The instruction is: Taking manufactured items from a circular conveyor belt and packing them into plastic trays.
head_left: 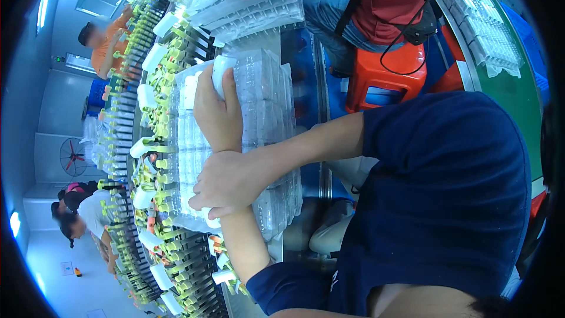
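Note:
My left hand (216,106) reaches up over a stack of clear plastic trays (265,106). Its thumb and fingers are closed on a smooth white plastic piece (223,73). Crossing over my left forearm is my right hand (228,182), its fingers curled. A second white piece (209,217) shows partly beneath those fingers; most of it is hidden. White pieces lie in rows in the tray's compartments. Along the tray's left side runs a line of yellow-green holders (162,176), several carrying white pieces (143,197).
Another stack of clear trays (253,12) stands beyond mine, beside a co-worker in a red shirt (388,0). A red stool (388,73) is near that person. More trays (479,26) rest on a green surface (518,100) at right. Other people work across the line.

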The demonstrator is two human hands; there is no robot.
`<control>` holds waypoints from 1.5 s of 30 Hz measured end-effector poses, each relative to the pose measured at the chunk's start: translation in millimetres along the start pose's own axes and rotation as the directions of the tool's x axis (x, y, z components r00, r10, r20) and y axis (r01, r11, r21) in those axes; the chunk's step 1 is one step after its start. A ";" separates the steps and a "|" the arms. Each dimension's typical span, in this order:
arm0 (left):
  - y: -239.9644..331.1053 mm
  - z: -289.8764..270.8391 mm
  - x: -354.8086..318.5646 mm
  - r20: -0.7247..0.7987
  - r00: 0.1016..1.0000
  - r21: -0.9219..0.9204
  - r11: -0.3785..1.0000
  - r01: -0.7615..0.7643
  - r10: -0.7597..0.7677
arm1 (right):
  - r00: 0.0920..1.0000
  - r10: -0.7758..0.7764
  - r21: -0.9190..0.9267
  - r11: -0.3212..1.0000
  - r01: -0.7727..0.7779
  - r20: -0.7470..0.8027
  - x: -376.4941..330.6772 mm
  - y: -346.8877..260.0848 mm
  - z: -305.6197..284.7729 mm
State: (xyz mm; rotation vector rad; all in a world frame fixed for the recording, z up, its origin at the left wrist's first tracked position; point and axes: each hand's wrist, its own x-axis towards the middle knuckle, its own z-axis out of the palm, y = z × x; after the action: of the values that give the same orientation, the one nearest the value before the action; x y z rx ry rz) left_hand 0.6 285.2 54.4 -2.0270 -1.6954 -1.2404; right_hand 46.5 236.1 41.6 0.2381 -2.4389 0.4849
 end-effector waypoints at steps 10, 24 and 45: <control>11.4 -5.9 -4.7 0.008 0.999 0.000 0.999 0.051 -0.051 | 0.999 -0.036 -0.030 0.999 0.034 -0.038 -7.1 -8.3 1.5; 32.3 -4.5 2.6 -0.111 0.986 0.339 0.938 -0.078 0.122 | 0.994 -0.058 0.047 0.997 0.063 -0.093 -12.6 -12.1 -26.8; 4.0 -3.9 -3.1 -0.107 0.984 0.039 0.989 -0.141 0.145 | 0.991 -0.021 0.011 1.000 0.023 -0.132 -10.6 -15.1 -16.6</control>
State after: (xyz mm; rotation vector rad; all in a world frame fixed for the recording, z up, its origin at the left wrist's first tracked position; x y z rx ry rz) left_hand 2.5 279.3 56.0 -1.9851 -1.4835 -1.2442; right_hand 68.2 229.4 51.5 0.2304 -2.3025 0.4911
